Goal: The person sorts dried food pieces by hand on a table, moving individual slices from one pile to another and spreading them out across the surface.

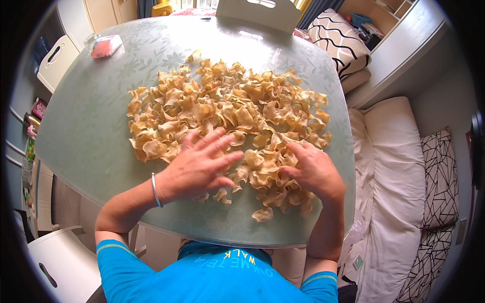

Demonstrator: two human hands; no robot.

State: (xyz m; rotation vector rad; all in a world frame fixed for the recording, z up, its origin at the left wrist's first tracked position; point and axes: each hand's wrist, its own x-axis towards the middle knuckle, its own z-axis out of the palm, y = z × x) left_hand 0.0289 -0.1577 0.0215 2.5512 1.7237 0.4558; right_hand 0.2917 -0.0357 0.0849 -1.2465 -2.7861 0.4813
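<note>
A broad heap of thin, curled, yellow-brown dried slices point(202, 103) is spread over the middle of the table point(86, 121). My left hand point(202, 164), with a silver bangle at the wrist, lies over the near edge of the heap, its fingers spread and nothing held. On the right, my right hand point(318, 171) rests against a smaller near pile of slices point(268, 166). Its thumb and fingers are apart, with the fingertips touching slices. A lone slice point(262, 214) sits closest to me, and a few more lie between the hands.
A pink and white tissue packet point(107, 46) and a small glass point(91, 41) stand at the far left of the table. White chairs point(260, 15) are at its far side and near left point(65, 265). A cushioned sofa point(394, 171) runs along the right.
</note>
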